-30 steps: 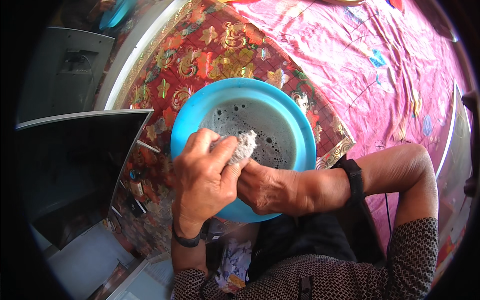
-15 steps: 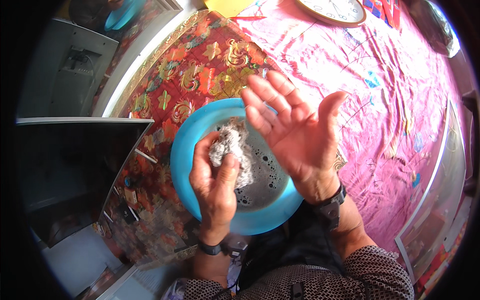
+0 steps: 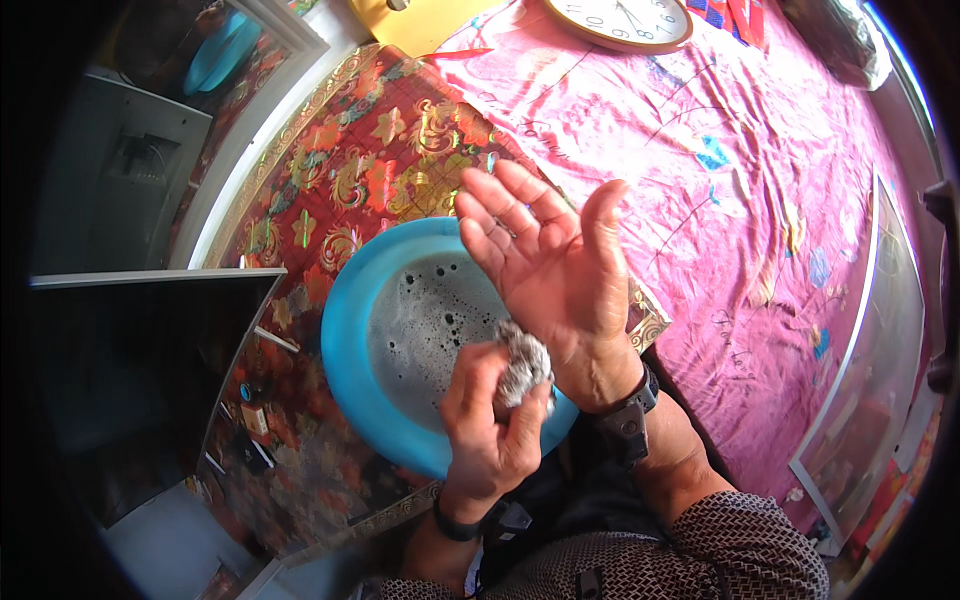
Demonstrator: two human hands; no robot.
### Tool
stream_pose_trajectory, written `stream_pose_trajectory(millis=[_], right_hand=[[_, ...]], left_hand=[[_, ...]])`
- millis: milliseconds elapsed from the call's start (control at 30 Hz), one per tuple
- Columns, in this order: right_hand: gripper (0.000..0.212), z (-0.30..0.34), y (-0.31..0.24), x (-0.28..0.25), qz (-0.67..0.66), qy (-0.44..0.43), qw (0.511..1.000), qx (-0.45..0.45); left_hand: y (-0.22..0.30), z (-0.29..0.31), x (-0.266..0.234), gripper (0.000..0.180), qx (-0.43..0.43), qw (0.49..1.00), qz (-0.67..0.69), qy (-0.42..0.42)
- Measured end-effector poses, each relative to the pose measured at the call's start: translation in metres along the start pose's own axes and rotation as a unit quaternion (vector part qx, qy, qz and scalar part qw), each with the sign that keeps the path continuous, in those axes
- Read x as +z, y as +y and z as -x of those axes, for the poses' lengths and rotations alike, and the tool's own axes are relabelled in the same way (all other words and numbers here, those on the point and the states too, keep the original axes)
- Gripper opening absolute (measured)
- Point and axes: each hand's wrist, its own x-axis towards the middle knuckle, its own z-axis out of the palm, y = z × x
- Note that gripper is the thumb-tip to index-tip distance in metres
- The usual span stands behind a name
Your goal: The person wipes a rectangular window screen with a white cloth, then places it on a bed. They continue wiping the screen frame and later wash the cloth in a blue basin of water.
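Observation:
My left hand [image 3: 490, 420] is closed around a crumpled, shaggy grey-white scrubber [image 3: 524, 368]. It presses close to the heel of my right palm, near the wrist; whether the two touch is hard to tell. My right hand [image 3: 550, 265] is open, palm up and fingers stretched out, with nothing in it. Both hands are over the right side of a round blue basin [image 3: 345, 340]. Greyish soapy water [image 3: 420, 330] with dark-looking bubbles fills its bottom. Dark bands circle both my wrists.
Under the basin lies a red floral covering [image 3: 350, 160]. A pink cloth [image 3: 740, 260] spreads to the right, with a round clock [image 3: 625, 22] and a yellow board [image 3: 415, 25] at its far side. A dark panel [image 3: 140, 370] stands at left, a clear-fronted frame [image 3: 865, 390] at right.
My left hand has moved right and nearer to me with the scrubber, from over the water to the base of my right palm. My right hand has shifted slightly left, still open.

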Motion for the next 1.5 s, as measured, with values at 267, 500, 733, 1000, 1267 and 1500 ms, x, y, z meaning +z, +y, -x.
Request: stream_pose_trajectory(millis=[267,500,733,1000,1267,1500], right_hand=[[0.053,0.017,0.006,0.011,0.192,0.049,0.98,0.023],[0.047,0.048,0.006,0.019,0.265,0.003,0.963,0.047],[0.097,0.096,-0.034,0.006,0.443,-0.092,0.892,0.007],[0.094,0.18,-0.033,-0.035,0.654,-0.054,0.725,-0.208],[0.078,0.262,-0.052,-0.074,0.586,0.064,0.771,-0.241],[0.071,0.351,-0.108,-0.1,0.509,0.154,0.819,-0.216]], left_hand=[[0.028,-0.004,-0.011,0.044,0.149,0.982,-0.116,0.021],[0.035,-0.031,-0.024,0.041,0.089,0.959,-0.262,0.071],[0.023,0.0,-0.017,0.06,-0.119,0.949,0.232,0.178],[0.015,0.039,0.034,0.089,-0.142,0.961,0.232,-0.047],[0.006,0.078,0.068,0.063,-0.113,0.955,0.133,-0.239],[0.033,0.116,0.155,0.051,-0.073,0.944,0.018,-0.32]])
